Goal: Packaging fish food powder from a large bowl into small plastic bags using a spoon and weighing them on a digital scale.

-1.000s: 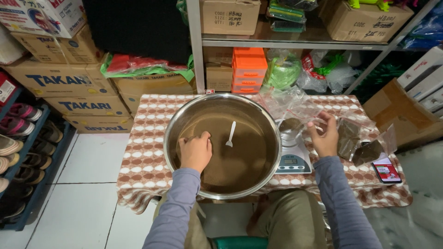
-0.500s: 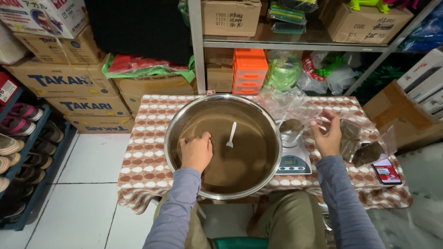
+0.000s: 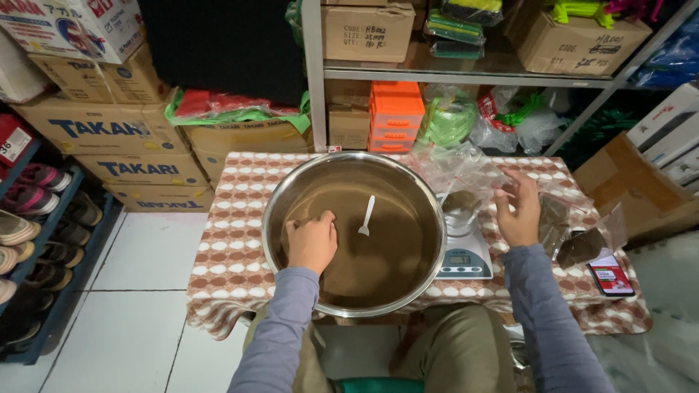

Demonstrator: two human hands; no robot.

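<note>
A counter (image 3: 233,255) draped in a brown-and-white patterned cloth is set under both hands. A wide steel bowl (image 3: 271,211) of brown powder is reached into by the left hand (image 3: 312,242), which is curled loosely on the powder with nothing seen clamped in it. Just right of the bowl, a small scale (image 3: 463,255) is stood beneath a clear plastic bag (image 3: 466,175), whose mouth is pinched by the right hand (image 3: 518,211). A white spoon (image 3: 365,215) is left upright in the powder, between the hands. Powder could be spilled if the limp bag sags or slips from the pinch.
</note>
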